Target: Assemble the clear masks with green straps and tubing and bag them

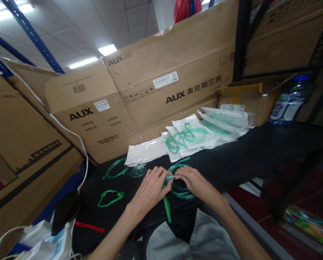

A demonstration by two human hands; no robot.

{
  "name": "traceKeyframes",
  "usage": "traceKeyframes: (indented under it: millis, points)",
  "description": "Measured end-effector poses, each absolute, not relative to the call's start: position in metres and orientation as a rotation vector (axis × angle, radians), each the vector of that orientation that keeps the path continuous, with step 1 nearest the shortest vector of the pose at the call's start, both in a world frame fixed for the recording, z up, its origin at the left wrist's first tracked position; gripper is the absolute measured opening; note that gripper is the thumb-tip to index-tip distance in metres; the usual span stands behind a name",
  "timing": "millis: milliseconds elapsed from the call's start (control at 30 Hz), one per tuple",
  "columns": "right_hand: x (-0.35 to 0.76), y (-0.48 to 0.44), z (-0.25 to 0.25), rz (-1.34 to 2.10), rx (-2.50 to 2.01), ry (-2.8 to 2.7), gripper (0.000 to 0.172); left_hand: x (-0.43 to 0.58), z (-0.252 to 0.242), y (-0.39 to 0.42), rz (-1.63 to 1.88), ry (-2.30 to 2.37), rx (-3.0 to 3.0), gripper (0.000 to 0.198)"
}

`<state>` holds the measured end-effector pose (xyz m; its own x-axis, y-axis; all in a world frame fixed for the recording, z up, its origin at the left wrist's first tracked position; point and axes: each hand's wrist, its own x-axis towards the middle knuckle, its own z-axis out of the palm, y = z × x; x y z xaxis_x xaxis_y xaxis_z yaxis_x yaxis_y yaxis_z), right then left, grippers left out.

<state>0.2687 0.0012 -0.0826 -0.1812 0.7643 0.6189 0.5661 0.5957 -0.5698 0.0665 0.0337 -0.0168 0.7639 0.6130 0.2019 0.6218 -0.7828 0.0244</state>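
Note:
My left hand (pixel 150 189) and my right hand (pixel 195 182) meet over a coil of green tubing (pixel 181 191) on the black table (pixel 259 151). Both pinch a small clear connector (pixel 170 178) on the tubing between their fingertips. A green strap (pixel 167 209) hangs down from the left hand over the table's near edge. Just left of the hands lie a clear mask piece (pixel 138 170) with another loop of green tubing (pixel 114 169), and a flat green elastic band (pixel 110 198).
Sealed white pouches with green tubing (pixel 194 135) fan out behind the hands, with one plain white pouch (pixel 145 151) at their left. Large AUX cardboard boxes (pixel 161 86) wall the back. A small open box (pixel 245 99), a blue-capped bottle (pixel 290 101) and a dark phone (pixel 65 211) are nearby.

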Motion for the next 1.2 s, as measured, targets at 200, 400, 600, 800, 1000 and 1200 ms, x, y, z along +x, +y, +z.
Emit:
traceKeyframes:
  millis: [200, 400, 600, 800, 1000, 1200]
  points:
    - [0.268, 0.0, -0.08, 0.307, -1.092, -1.876, 0.022, 0.07, -0.02, 0.032, -0.49, -1.125, -3.056, 0.023]
    - [0.271, 0.003, -0.077, 0.313, -1.106, -1.857, 0.019, 0.057, -0.012, 0.047, -0.537, -1.606, -3.301, 0.032]
    - [0.27, 0.008, -0.085, 0.32, -1.166, -1.826, 0.016, 0.038, -0.014, 0.065, -0.512, -1.771, -3.246, 0.028]
    - [0.27, 0.005, -0.078, 0.302, -1.169, -1.764, 0.028, 0.059, -0.011, 0.068, -0.576, -1.42, -2.975, 0.027]
    - [0.29, 0.002, -0.087, 0.119, -1.316, -1.747, 0.026, 0.093, 0.003, 0.068, -0.196, -1.284, -2.955, 0.033]
    - [0.304, 0.005, -0.114, -0.015, -1.459, -1.562, 0.03, 0.11, -0.008, 0.083, -0.114, -1.331, -3.019, 0.021]
